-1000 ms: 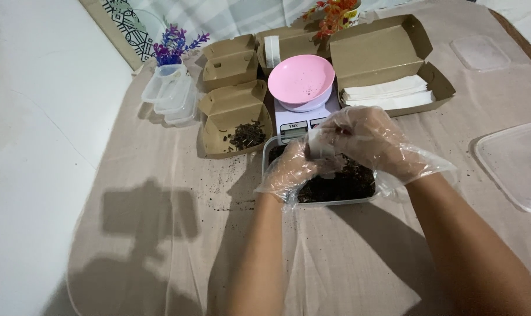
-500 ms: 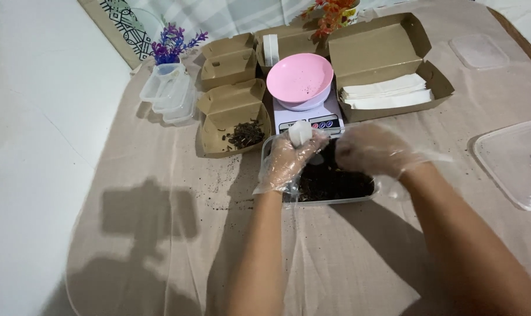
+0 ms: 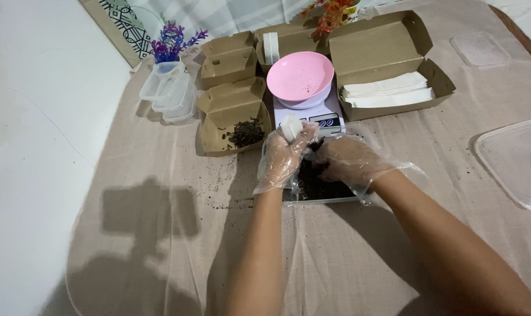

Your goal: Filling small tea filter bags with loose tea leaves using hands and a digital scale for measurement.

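left hand: gloved, frame center, fingers clamped on small white pouch
pouch axis: upright, top pointing toward pink bowl
right hand: gloved, fingers curled down in clear tray of dark leaves; grip unclear

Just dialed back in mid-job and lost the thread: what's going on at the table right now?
A person in clear plastic gloves works over a clear tray of dark loose leaves. The left hand grips a small white sachet above the tray; the right hand reaches into the leaves. Just behind sits a scale carrying a pink bowl, beside open cardboard boxes.
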